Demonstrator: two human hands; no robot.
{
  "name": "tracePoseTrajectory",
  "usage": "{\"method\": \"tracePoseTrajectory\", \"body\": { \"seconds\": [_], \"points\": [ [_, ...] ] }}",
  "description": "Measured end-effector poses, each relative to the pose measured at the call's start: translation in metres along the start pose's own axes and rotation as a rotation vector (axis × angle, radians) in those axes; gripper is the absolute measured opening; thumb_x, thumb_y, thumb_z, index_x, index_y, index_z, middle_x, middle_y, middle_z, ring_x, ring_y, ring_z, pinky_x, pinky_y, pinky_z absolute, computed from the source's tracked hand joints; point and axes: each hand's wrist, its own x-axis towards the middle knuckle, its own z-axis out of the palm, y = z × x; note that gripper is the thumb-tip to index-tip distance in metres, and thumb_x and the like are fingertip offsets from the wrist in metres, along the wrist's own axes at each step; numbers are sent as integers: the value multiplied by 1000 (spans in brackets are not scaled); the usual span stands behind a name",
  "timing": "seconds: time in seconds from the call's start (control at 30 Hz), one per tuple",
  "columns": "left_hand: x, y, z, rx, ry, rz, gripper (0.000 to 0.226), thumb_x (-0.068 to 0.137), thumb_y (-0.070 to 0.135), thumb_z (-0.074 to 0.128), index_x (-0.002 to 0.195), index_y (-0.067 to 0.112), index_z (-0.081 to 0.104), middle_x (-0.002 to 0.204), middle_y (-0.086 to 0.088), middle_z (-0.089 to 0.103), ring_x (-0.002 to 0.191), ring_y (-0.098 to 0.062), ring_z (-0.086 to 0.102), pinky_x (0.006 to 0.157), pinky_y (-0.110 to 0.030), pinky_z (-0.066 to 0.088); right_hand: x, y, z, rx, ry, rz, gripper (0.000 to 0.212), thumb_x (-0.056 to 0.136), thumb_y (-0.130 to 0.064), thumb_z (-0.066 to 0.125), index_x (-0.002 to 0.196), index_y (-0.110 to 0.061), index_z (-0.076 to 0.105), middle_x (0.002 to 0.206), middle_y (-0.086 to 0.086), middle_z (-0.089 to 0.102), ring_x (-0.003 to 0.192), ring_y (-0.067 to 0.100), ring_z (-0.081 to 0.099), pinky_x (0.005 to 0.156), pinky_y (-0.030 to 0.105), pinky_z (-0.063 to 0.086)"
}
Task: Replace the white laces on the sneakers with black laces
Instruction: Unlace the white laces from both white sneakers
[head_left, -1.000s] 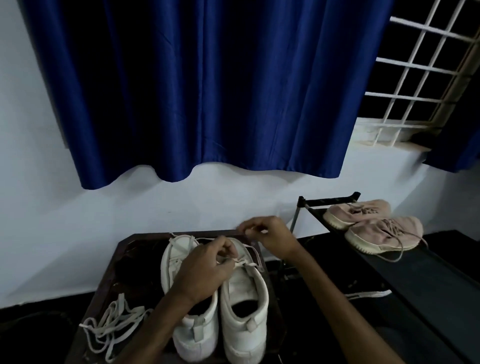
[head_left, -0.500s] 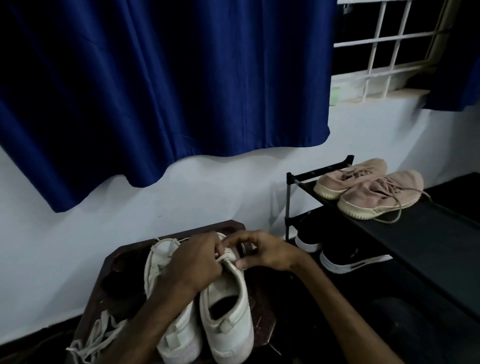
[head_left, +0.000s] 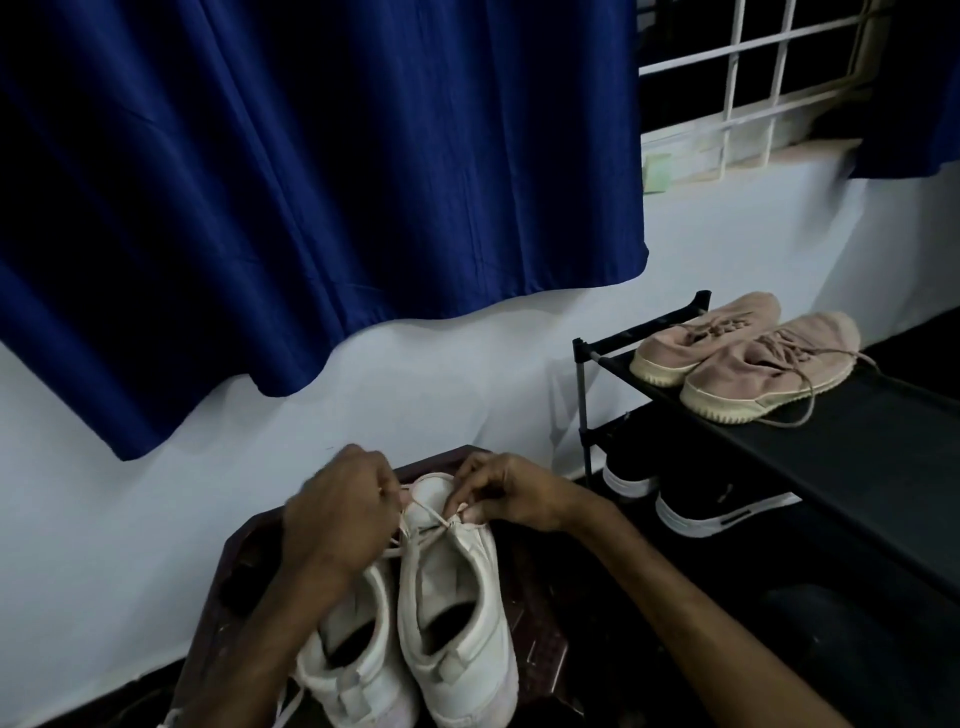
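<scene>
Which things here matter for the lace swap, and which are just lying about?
In the job: white sneakers, white lace pinched by left hand and right hand, table.
Lying about: pink sneakers, black shoes, shoe rack, blue curtain.

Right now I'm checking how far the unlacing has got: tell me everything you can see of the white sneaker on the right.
The right white sneaker stands upright on the dark wooden table, heel toward the camera, side against the left sneaker. It looks like smooth off-white leather, with a heel tab and dark open mouth. Only one white lace crossing shows, near the toe; the left hand and right hand pinch it there.
</scene>
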Motion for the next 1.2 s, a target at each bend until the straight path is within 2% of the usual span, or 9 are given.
{"method": "tracePoseTrajectory", "body": {
  "seconds": [0.13,0.27,0.4,0.53,0.67,0.8,0.87,1.07,1.2],
  "points": [
    [2,-20,3,-77,-114,-78,11,91,32,63,83,25,59,84,14,60,85,-14,59,75,-32,46,4,-1,-1,-44,-11,-2,23,80,-13,77,102,-18,76,95,0,55,90,2,53,87,19,43],
    [1,-9,8,-214,-107,118,10,90,26,64,96,33,61,100,17,62,95,-5,59,82,-29,46,4,-2,-5,-66,-31,-31,24,79,-13,78,103,-17,76,96,5,57,92,8,55,89,21,44],
    [1,10,1,47,-195,301,11,84,40,67,94,38,69,100,20,64,97,-2,58,85,-27,44,5,0,-4,-63,-20,-24,26,78,-11,79,104,-15,76,100,13,60,91,8,57,86,20,45],
    [6,16,2,216,-188,371,10,85,33,64,92,34,71,99,15,68,100,-6,59,88,-29,43,5,0,-4,-61,-16,-12,26,77,-11,79,103,-14,76,100,13,59,88,1,56,85,15,42],
    [6,12,4,450,-12,467,18,92,24,57,102,35,65,105,10,58,106,-15,51,87,-33,37,5,-4,-5,-69,-25,-3,23,78,-12,79,101,-14,77,99,10,60,91,2,55,87,16,42],
    [19,-28,-21,314,145,79,32,86,9,53,102,32,67,105,4,57,100,-19,54,80,-35,39,5,-8,-6,-93,-39,4,21,79,-14,79,100,-16,77,98,8,61,91,4,56,87,21,46],
    [20,-41,-22,260,60,-62,24,90,15,52,103,28,67,106,2,57,99,-21,56,83,-37,44,5,-9,-5,-113,-41,7,21,78,-14,79,99,-17,77,98,8,62,93,9,57,88,26,48],
    [4,-5,-8,-61,-75,299,15,93,30,58,105,35,66,108,18,60,103,-6,55,86,-29,45,6,-10,-6,-110,-58,17,22,78,-12,79,99,-17,77,96,6,61,90,4,56,84,20,46],
    [0,19,-2,114,-237,366,17,88,35,60,103,37,68,106,14,64,102,-9,59,82,-25,41,5,-6,-5,-103,-37,32,24,76,-8,80,99,-16,76,101,10,62,87,-2,57,81,10,42]
  ]
}}
